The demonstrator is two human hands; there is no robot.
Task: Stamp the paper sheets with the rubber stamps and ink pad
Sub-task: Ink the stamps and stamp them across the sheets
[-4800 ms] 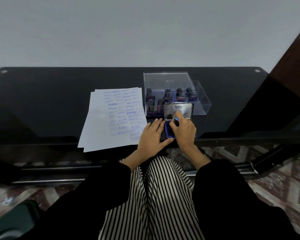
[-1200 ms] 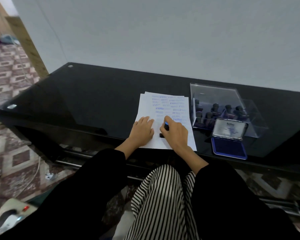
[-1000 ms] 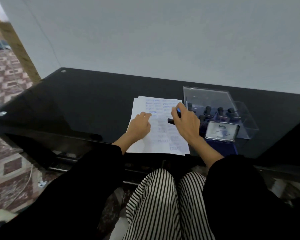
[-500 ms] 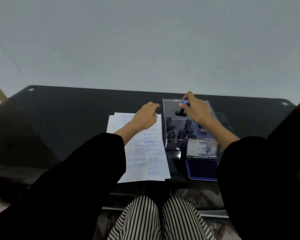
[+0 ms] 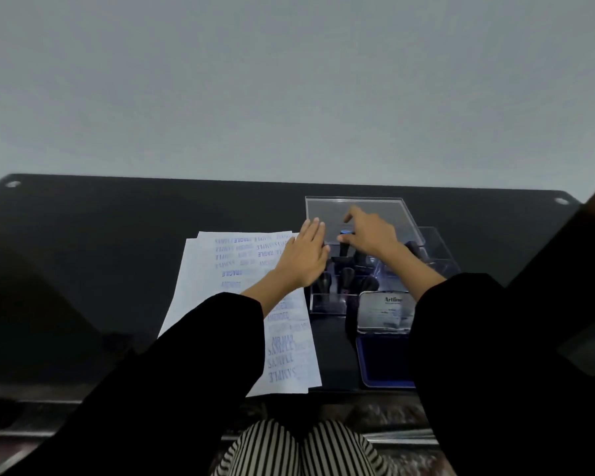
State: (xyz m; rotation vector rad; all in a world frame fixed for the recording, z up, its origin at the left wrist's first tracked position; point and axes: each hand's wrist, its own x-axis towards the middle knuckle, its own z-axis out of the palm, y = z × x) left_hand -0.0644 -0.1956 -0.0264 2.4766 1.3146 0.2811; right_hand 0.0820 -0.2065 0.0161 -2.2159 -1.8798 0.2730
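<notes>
Rubber stamp (image 5: pixel 343 249) stands in the clear box (image 5: pixel 327 304), its top seemingly pinched by right-hand fingers (image 5: pixel 348 239); left fingers (image 5: pixel 315 229) straight.

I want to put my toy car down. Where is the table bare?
The table left of the paper sheets is bare, and the strip behind them. Right of the sheets is crowded: stamp box, ink pad, the left hand, and the right hand pinching a stamp.

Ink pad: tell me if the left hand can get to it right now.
Probably yes. The left hand holds nothing, and the open ink pad lies bare beside the paper; only the right sleeve covers its right edge.
</notes>
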